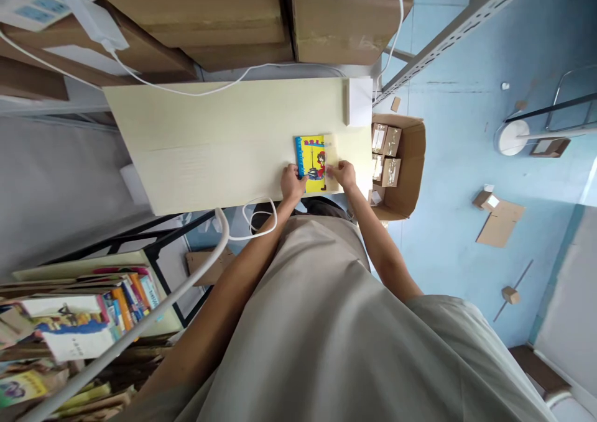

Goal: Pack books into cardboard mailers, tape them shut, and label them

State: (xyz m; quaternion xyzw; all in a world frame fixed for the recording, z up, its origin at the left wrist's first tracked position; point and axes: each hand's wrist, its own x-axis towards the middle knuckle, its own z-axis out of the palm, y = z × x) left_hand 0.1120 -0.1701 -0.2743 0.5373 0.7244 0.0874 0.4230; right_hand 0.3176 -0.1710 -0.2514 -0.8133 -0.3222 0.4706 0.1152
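Note:
A thin book point(311, 168) with a yellow cover, a blue left edge and a cartoon figure lies on the cream tabletop point(242, 123), near its front edge. My left hand point(291, 183) is closed on the book's lower left corner, thumb over the cover. Along the book's right side runs a pale strip point(331, 151); I cannot tell whether it is a page, a flap or a wrap. My right hand point(344, 174) pinches this side, fingertips on the pale strip.
A white box point(360, 102) stands at the table's back right corner. Beside the table is an open carton point(413, 167) holding small brown boxes. A white cable point(205, 92) crosses the back. Books point(125, 304) fill a shelf at lower left, near a curved white tube point(186, 285).

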